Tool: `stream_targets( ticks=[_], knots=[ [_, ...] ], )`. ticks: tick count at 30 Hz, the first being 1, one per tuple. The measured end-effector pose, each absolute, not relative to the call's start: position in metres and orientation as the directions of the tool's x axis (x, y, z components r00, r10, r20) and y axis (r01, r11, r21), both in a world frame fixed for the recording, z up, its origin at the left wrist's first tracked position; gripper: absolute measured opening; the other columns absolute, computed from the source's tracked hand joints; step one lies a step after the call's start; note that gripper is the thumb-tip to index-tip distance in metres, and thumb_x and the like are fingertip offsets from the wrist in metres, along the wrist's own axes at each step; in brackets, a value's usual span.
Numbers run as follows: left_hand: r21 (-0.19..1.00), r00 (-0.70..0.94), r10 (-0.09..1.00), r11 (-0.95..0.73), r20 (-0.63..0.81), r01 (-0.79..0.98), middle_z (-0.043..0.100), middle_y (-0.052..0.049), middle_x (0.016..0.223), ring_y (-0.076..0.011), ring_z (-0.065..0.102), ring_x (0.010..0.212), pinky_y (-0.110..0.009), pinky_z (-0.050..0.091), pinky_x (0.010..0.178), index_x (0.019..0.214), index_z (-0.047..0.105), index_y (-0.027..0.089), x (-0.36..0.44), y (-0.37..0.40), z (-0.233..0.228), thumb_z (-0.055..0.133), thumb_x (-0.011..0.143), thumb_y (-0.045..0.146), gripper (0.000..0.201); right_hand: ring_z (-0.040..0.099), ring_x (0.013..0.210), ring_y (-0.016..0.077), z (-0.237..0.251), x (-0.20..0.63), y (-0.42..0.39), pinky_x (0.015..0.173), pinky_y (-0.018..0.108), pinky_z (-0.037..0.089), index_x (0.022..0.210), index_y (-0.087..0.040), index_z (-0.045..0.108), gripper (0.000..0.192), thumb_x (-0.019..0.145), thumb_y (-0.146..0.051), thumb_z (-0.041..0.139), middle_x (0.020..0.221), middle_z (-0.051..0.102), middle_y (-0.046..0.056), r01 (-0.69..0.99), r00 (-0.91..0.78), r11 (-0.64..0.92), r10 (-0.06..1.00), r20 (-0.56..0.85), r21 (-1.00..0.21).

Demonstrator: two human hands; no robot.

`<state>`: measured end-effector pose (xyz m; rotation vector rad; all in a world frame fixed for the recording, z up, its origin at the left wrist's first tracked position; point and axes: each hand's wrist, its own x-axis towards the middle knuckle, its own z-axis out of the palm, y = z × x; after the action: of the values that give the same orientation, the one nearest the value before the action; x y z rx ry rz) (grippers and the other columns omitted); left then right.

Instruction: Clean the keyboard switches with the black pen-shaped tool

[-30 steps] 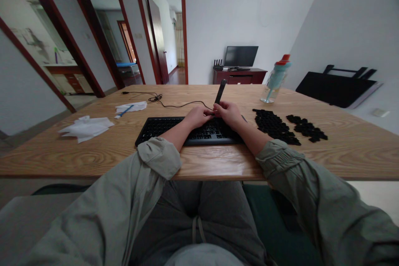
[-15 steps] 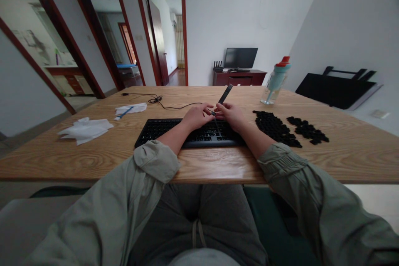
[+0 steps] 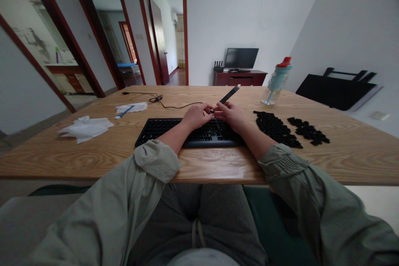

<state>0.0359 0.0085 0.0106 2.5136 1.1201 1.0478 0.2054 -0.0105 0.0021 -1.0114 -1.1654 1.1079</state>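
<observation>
Slim black bar (image 3: 230,94) pinched between fingers of left hand (image 3: 197,115) and right hand (image 3: 230,114), above flat keyboard (image 3: 162,128).

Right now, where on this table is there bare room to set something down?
Bare wood lies between the white tissue and the keyboard, along the near table edge, and right of the loose keycaps. It is crowded where both hands, left hand and right hand, hold the long black key.
</observation>
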Motion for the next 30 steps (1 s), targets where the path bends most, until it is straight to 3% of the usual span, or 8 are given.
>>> stream_targets(
  ticks=[15,30],
  knots=[
    [0.477,0.424,0.728,-0.679,0.539,0.558,0.073,-0.004,0.088,-0.0150,0.066,0.075,-0.025,0.051,0.072,0.102,0.068,0.019,0.033,0.011,0.012,0.065,0.080,0.032,0.026,0.069,0.080,0.0125,0.001,0.205,-0.012,0.085,0.030,0.056,0.091,-0.021,0.053,0.008,0.092,-0.029,0.056,0.094,0.069,0.004,-0.229,-0.025,0.171,0.983,0.182,-0.958],
    [0.538,0.378,0.729,-0.680,0.571,0.499,0.071,-0.003,0.084,-0.0125,0.064,0.070,-0.023,0.049,0.067,0.093,0.066,0.017,0.035,0.013,0.009,0.063,0.075,0.024,0.019,0.069,0.083,0.0148,0.001,0.207,-0.009,0.087,0.035,0.055,0.092,-0.023,0.050,0.012,0.091,-0.033,0.056,0.094,0.071,0.004,-0.242,-0.073,0.137,0.985,0.159,-0.961]
  ],
)
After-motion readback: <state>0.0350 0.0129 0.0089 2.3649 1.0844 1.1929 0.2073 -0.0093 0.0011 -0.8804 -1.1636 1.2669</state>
